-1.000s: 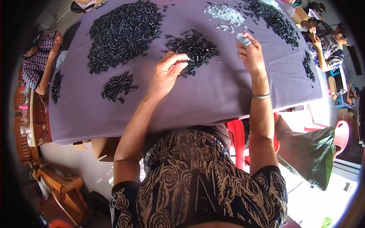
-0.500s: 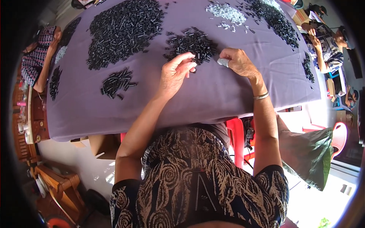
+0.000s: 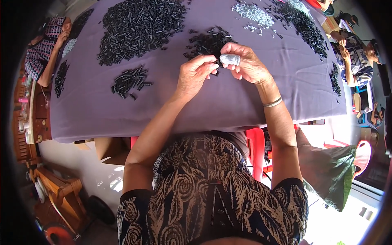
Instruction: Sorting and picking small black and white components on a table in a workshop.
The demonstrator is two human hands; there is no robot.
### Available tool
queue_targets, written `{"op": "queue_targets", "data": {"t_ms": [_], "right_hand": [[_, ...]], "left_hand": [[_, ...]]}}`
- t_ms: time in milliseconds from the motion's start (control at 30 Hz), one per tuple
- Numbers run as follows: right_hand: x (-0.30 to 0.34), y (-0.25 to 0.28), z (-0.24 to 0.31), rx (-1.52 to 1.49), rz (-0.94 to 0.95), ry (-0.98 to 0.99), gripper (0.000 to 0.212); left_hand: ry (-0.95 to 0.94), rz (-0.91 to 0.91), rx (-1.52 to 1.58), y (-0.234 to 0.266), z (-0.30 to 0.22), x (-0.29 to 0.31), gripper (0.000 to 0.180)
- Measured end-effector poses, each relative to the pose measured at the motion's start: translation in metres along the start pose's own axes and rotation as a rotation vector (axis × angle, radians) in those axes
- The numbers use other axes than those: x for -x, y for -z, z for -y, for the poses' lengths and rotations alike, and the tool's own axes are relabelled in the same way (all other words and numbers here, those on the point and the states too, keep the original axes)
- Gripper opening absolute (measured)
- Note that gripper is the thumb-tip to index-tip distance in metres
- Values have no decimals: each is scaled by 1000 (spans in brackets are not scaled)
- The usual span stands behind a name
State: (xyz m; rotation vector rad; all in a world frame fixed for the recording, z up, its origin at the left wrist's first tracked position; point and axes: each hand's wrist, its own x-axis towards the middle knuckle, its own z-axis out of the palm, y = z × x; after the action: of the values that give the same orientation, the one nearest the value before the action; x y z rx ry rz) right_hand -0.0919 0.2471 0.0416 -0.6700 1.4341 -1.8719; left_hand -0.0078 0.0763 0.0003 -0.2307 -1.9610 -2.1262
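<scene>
My left hand (image 3: 194, 74) is closed, thumb and forefinger pinched together; a small black piece (image 3: 219, 63) seems to show at its tips, partly hidden. Almost touching it from the right is my right hand (image 3: 250, 67), its fingers curled and drawn together. A silver-grey wrap (image 3: 230, 60) covers one of its digits; whatever its fingertips hold is hidden. Both hands are raised over the near edge of a loose pile of small black cylindrical pieces (image 3: 208, 40). To the left lies a smaller heap of similar black pieces (image 3: 130, 80).
A large black heap (image 3: 141, 30) covers the back left of the purple cloth-covered table (image 3: 163, 118). White pieces (image 3: 254, 16) and another black heap (image 3: 306, 30) lie back right. One person (image 3: 45, 53) sits at the left edge, another (image 3: 355, 57) at the right.
My right hand has moved left and turned, coming up close to the left hand's fingertips. My left hand has shifted slightly right. The view has moved a little.
</scene>
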Motion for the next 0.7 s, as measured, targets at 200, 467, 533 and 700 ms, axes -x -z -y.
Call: {"op": "queue_targets", "data": {"t_ms": [200, 467, 533, 700], "right_hand": [[-2, 5, -6, -160, 59, -53, 16], [-4, 0, -8, -13, 61, -38, 14], [-5, 0, -10, 7, 62, -38, 14], [-3, 1, -13, -123, -7, -101, 13]], "left_hand": [[-35, 46, 18, -2, 3, 1, 16], [11, 55, 21, -3, 3, 1, 18], [24, 56, 29, -2, 3, 2, 18], [29, -8, 124, -2, 1, 0, 17]]}}
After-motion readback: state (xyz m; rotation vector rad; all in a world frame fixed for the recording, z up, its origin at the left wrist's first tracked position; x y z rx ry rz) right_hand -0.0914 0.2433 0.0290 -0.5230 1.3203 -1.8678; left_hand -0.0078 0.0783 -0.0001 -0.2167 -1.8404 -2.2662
